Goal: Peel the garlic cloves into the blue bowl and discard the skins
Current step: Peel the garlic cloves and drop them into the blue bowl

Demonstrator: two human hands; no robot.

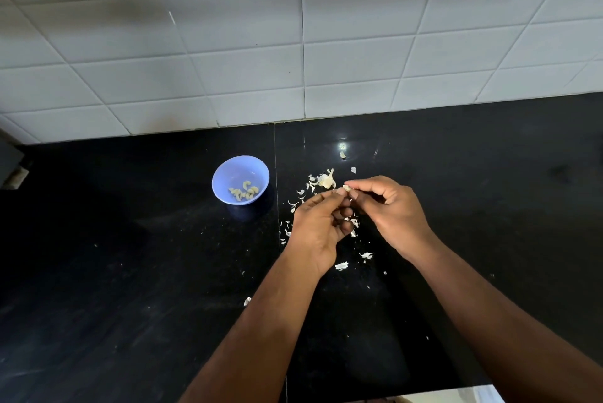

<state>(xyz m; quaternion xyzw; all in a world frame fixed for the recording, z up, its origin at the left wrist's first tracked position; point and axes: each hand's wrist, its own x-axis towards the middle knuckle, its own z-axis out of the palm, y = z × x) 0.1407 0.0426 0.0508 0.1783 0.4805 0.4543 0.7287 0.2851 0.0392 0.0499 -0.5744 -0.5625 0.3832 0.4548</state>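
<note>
A garlic clove (pixel 346 188) sits pinched between the fingertips of the left hand (pixel 321 226) and right hand (pixel 390 206), both grips holding it above the black tabletop (pixel 130 255). Skins (pixel 341 266) lie scattered beneath; the blue bowl (pixel 240 179), holding peeled cloves (pixel 244 193), stands nearby to the left.

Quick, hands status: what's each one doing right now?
Left hand: fingers curled, pinching the garlic clove at its fingertips.
Right hand: fingers curled, pinching the same clove from the other side.
</note>
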